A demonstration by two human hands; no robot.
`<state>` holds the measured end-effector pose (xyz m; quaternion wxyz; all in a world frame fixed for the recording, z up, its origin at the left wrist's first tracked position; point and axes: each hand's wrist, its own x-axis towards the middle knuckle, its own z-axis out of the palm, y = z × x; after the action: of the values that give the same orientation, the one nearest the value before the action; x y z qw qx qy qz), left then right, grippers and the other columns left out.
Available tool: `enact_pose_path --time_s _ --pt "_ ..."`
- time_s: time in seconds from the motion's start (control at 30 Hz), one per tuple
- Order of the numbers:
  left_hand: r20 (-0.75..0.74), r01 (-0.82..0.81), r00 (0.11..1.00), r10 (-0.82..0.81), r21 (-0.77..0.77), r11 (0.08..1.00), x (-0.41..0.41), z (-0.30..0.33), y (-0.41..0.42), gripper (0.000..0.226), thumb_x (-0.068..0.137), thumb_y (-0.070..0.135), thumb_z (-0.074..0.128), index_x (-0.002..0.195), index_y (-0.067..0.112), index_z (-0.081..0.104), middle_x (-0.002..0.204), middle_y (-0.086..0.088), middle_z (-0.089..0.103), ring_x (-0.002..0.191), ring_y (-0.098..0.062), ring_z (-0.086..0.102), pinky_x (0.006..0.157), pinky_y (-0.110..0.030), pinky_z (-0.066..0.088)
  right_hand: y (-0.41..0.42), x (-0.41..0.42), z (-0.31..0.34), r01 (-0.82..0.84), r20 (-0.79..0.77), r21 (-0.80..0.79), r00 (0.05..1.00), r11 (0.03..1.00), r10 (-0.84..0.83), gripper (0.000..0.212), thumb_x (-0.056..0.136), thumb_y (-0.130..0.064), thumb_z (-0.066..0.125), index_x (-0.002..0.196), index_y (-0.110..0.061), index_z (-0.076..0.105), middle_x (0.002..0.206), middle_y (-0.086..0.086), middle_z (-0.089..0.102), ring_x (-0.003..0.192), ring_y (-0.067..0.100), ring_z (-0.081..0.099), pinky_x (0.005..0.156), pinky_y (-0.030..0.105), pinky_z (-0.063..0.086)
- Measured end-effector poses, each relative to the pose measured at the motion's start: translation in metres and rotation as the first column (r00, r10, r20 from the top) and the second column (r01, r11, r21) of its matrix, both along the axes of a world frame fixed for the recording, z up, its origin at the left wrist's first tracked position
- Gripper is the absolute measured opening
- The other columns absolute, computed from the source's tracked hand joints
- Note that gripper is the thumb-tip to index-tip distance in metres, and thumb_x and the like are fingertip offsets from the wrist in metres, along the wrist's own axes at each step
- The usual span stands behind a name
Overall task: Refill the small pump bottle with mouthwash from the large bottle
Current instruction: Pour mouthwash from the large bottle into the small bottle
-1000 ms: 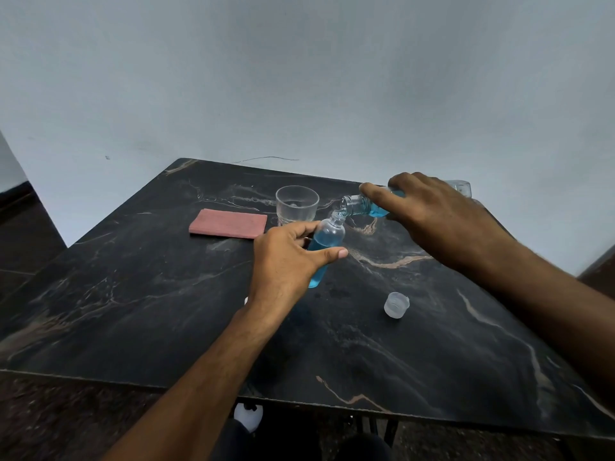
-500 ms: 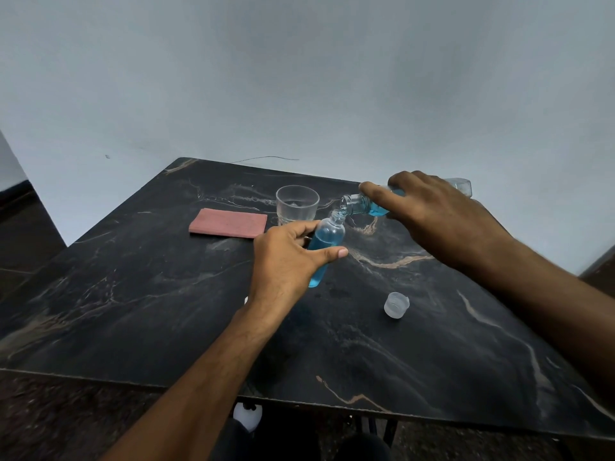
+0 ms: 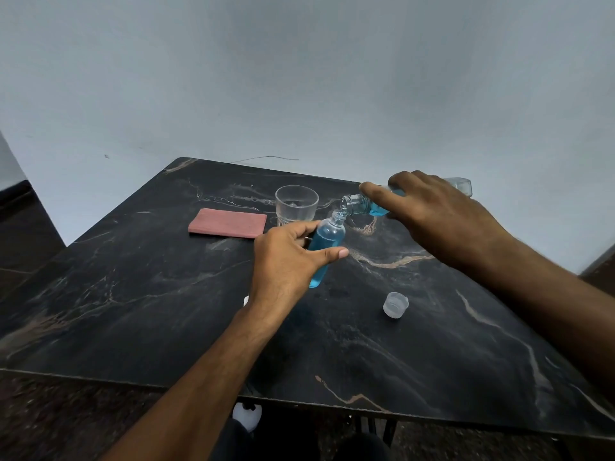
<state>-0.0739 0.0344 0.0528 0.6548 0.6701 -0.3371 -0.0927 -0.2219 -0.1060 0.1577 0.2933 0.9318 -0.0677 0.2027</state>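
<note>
My left hand [image 3: 286,261] grips the small clear bottle [image 3: 327,242], which is open-topped, tilted to the right and mostly full of blue mouthwash. Its base rests near the black marble table [image 3: 133,294]. My right hand [image 3: 429,214] holds the large clear bottle [image 3: 362,204] almost on its side, neck pointing left. The large bottle's mouth touches the small bottle's mouth. A little blue liquid lies in the large bottle near its neck; its far end [image 3: 462,186] looks empty.
A clear empty glass [image 3: 296,204] stands just behind the small bottle. A pink folded cloth [image 3: 228,222] lies to its left. A translucent cap [image 3: 395,305] sits on the table at the right front. A small white part [image 3: 246,300] peeks out beside my left wrist.
Almost nothing differs. Both hands hold the same pouring pose, with the two bottle mouths together.
</note>
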Motion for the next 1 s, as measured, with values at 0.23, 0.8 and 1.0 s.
enact_pose_path --time_s 0.23,0.8,1.0 --pt "-0.019 0.005 1.000 -0.005 -0.013 1.000 0.000 0.000 -0.001 0.058 0.058 0.030 0.095 0.113 0.026 0.076 0.098 0.024 0.074 0.087 0.006 0.075 0.072 -0.014 0.059 -0.001 0.000 0.001 -0.003 0.004 0.024 1.000 1.000 0.003 0.073 0.081 0.006 0.073 0.143 -0.019 0.046 0.108 0.016 0.059 0.089 0.031 0.057 0.067 0.031 0.028" --pt "0.003 -0.007 1.000 0.007 -0.003 1.000 0.000 -0.002 0.000 0.060 0.061 0.030 0.094 0.118 0.022 0.076 0.109 0.007 0.079 0.096 0.000 0.075 0.079 -0.022 0.063 -0.008 0.003 -0.009 -0.008 0.000 0.100 1.000 0.995 0.009 0.067 0.085 -0.003 0.074 0.144 -0.017 0.045 0.111 0.017 0.061 0.091 0.032 0.060 0.068 0.029 0.032" --pt "-0.034 -0.004 0.999 0.004 -0.015 1.000 -0.002 -0.002 0.000 0.057 0.062 0.028 0.096 0.115 0.023 0.076 0.095 0.019 0.077 0.087 0.007 0.074 0.072 -0.015 0.060 -0.015 0.005 -0.016 -0.033 0.007 0.186 0.999 0.982 0.032 0.067 0.088 -0.008 0.071 0.145 -0.021 0.039 0.109 0.015 0.059 0.089 0.032 0.058 0.066 0.036 0.048"
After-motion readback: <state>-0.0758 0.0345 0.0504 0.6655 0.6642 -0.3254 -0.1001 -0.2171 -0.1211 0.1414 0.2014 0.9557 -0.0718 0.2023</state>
